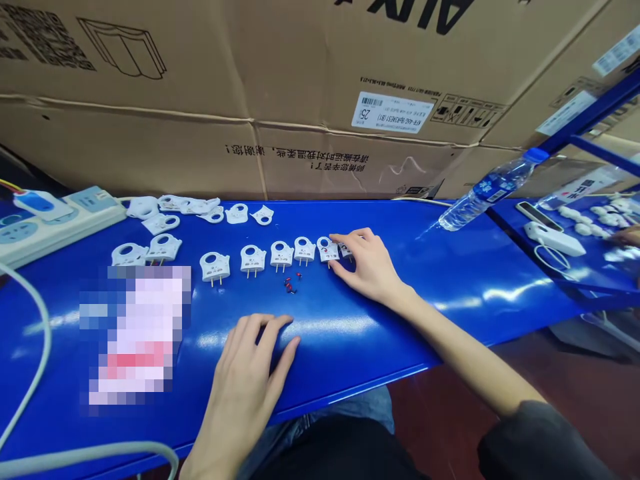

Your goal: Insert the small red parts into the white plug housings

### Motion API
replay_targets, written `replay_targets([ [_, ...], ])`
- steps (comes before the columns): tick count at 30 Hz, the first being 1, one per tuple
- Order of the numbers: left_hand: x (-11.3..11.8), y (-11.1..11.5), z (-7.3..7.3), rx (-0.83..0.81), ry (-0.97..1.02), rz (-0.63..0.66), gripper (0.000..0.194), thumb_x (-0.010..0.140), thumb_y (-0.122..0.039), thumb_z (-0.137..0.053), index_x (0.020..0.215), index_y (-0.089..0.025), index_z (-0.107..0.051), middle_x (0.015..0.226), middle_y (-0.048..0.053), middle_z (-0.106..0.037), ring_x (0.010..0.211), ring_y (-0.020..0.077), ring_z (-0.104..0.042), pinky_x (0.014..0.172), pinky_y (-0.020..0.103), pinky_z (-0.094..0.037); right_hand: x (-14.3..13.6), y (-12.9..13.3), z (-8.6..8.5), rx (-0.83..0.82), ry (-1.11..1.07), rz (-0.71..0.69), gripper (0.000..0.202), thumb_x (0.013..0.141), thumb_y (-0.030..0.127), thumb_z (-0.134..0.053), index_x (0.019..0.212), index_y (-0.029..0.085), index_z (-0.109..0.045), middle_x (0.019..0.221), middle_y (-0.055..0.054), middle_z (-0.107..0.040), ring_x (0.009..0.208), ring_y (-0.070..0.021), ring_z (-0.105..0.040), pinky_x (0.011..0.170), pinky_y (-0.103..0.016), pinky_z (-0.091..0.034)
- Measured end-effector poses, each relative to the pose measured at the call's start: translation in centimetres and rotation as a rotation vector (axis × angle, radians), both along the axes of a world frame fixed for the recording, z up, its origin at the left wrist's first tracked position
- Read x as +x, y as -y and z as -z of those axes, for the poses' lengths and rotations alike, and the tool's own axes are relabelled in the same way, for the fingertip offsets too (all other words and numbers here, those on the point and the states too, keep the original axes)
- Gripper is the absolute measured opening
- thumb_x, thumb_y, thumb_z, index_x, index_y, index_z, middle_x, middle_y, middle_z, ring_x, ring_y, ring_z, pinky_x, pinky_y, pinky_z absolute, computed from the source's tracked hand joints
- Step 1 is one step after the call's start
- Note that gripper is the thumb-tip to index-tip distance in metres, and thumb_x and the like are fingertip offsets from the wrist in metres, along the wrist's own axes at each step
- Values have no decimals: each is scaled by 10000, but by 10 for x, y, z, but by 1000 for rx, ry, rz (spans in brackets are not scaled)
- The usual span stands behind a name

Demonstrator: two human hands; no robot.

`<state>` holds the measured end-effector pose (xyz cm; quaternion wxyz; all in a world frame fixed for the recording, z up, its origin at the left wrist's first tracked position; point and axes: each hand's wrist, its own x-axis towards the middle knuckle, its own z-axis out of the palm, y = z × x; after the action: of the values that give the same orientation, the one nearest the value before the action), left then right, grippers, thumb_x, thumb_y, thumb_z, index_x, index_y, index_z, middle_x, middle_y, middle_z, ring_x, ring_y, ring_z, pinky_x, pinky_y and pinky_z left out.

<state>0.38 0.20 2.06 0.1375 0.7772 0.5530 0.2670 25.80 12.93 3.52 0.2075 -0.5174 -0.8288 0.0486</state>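
Note:
Several white two-pin plug casings, each with a round hole and brass prongs, lie in a row on the blue table. My right hand reaches to the row's right end, thumb and forefinger pinching the edge of one plug casing with a small red part on it. Another plug casing is partly hidden beneath these fingers. My left hand rests on the table near its front, fingers loosely stretched, holding nothing. Between the hands and the row lies a small pile of red and black components.
More white casing pieces lie at the back left, beside a power strip. A blurred-out pinkish item is at left. A water bottle leans at right, near a phone. Cardboard walls the back.

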Motion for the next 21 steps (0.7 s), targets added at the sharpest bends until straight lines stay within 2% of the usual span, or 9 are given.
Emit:
replay_targets([
  [4, -1, 0, 1, 6, -3, 7, 276, 1055, -421, -488, 1251, -257, -592, 1127, 71, -644, 1050, 255, -613, 866, 412, -506, -1, -1, 1, 2, 2, 17, 460, 964, 368, -662, 1381, 175, -631, 1245, -129, -733, 1238, -346, -550, 978, -520, -472],
  [9, 0, 0, 2, 15, -7, -2, 285, 1055, -420, -482, 1254, -252, -597, 1118, 67, -645, 1048, 258, -618, 869, 413, -505, -5, -1, 2, 42, -45, -38, 563, 965, 393, -656, 1478, 186, -547, 1418, -133, -653, 1390, -336, -484, 1107, -543, -440],
  [12, 0, 0, 1, 23, -10, -3, 284, 1053, -419, -483, 1252, -253, -600, 1113, 64, -644, 1046, 259, -623, 859, 408, -507, -13, -1, 5, 33, -23, -130, 695, 955, 455, -673, 1559, 197, -447, 1512, -122, -588, 1477, -332, -416, 1237, -585, -313],
  [15, 0, 0, 1, 44, -23, 3, 277, 1052, -403, -491, 1251, -244, -599, 1106, 67, -642, 1040, 261, -625, 854, 409, -506, -22, -5, 6, 17, 4, -189, 774, 934, 502, -696, 1582, 194, -406, 1536, -119, -567, 1517, -334, -376, 1299, -625, -164],
  [21, -1, 0, 1, 46, -31, 15, 287, 1054, -424, -477, 1255, -254, -589, 1107, 73, -639, 1034, 261, -624, 840, 415, -516, -31, -18, 8, -16, 1, -215, 768, 942, 494, -689, 1585, 187, -403, 1504, -134, -596, 1519, -334, -383, 1304, -647, -129],
])
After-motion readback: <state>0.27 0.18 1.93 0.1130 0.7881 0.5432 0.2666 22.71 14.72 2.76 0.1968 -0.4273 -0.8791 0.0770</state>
